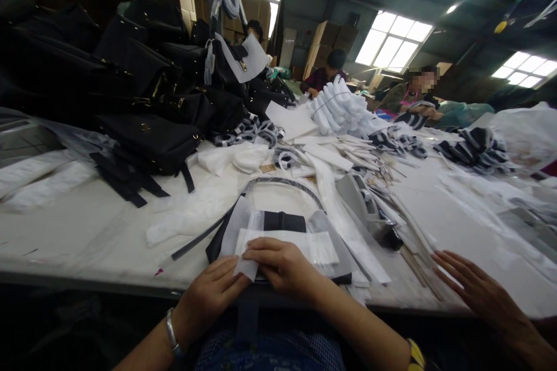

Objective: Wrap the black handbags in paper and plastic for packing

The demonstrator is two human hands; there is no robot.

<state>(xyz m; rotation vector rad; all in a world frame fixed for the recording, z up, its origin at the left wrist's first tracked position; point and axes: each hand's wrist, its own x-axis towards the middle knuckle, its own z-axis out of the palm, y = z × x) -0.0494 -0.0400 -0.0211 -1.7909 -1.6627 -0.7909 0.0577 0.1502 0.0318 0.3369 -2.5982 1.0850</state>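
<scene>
A black handbag (284, 221) lies at the table's near edge, partly wrapped in white tissue paper (300, 242), with its curved handle (282, 182) arching behind. My left hand (213, 293), a metal bracelet on its wrist, pinches a lower corner of the paper. My right hand (282, 266) rests on the paper's front edge, fingers curled and gripping it against the bag. The bag's lower part is hidden under both hands.
A pile of black handbags (143, 98) fills the left of the white table (65, 232). Rolled white paper (339, 107), striped straps (474, 148) and loose sheets cover the middle and right. A co-worker's open hand (474, 287) lies flat at the right. Other people sit at the far side.
</scene>
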